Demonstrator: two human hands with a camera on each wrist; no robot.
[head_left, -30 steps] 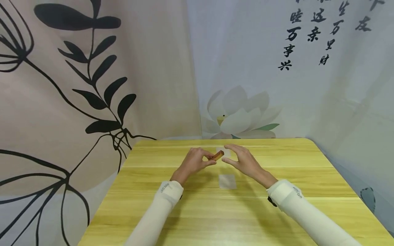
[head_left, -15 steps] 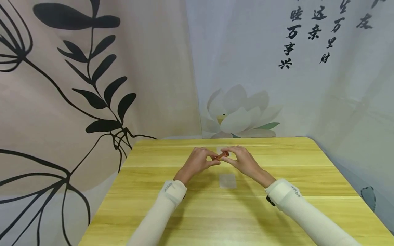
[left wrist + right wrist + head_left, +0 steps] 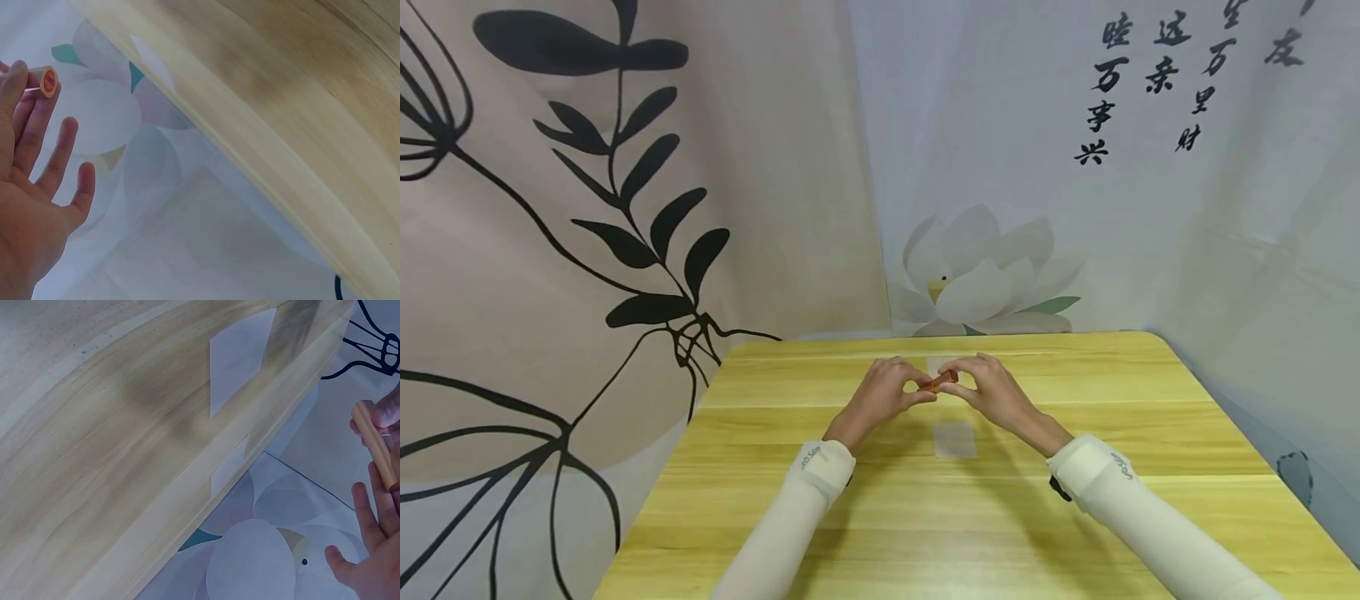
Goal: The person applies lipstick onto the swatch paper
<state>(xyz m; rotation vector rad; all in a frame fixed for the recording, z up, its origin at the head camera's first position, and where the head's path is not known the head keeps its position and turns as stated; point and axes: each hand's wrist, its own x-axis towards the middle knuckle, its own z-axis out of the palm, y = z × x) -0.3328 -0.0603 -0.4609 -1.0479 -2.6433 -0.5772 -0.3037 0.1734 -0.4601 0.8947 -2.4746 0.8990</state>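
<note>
A small copper-brown tube that looks like a lipstick is held in the air above the far part of the table. My left hand pinches its left end between thumb and fingers. At its other end, the thumb and fingertips of my right hand grip it. The left wrist view shows one end of the lipstick, with a pale orange rim and red inside. Along the tube a thin light line crosses the lipstick in the right wrist view. Fingers cover parts of both ends.
Below the hands is a yellow wood-grain table. A pale square lies on it in front of the hands, and a second pale square lies nearer the far edge. Behind the table hangs a printed curtain.
A second ago my right hand was apart from the lipstick; it has since taken hold of the right end. My left hand has shifted slightly right with it.
</note>
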